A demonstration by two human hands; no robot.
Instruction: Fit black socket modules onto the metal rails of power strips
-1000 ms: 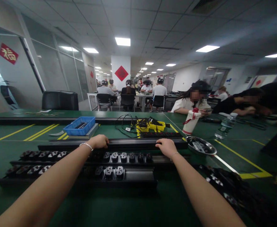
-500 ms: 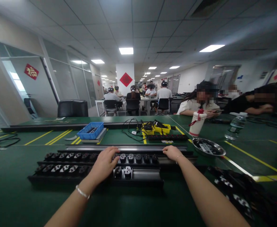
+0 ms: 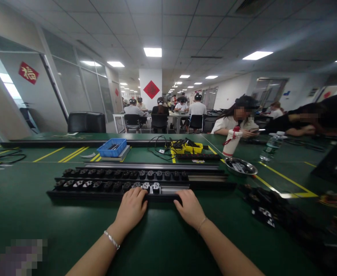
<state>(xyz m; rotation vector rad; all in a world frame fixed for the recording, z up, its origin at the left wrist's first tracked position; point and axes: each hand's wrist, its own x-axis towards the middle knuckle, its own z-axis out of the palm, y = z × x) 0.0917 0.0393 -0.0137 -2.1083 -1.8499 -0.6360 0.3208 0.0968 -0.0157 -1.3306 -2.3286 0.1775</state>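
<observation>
Two long black power-strip housings lie side by side, the front housing [image 3: 159, 197] nearest me and the rear housing [image 3: 205, 178] just beyond. Rows of black socket modules fill much of each channel, a few with white faces; bare metal shows at the right ends. My left hand [image 3: 132, 207] is curled over the front housing's near wall, fingertips beside a white-faced socket [image 3: 156, 187]. Farther right, my right hand [image 3: 189, 207] grips the same wall near its right end, thumb in front and fingers on top. Parts of the wall are hidden behind my fingers.
Behind the housings is another metal rail [image 3: 156, 166]. Farther back are a blue tray [image 3: 112, 148], a yellow bin [image 3: 193, 148] with cables, a steel dish [image 3: 241, 173], a cup [image 3: 230, 143] and a bottle [image 3: 272, 147]. Dark parts [image 3: 272, 207] are heaped at right. A person [image 3: 234, 124] sits across.
Both hands have come back from the rear housing and rail to the front housing's near wall. My right hand has moved left, and the front housing now appears closer to the rear one.
</observation>
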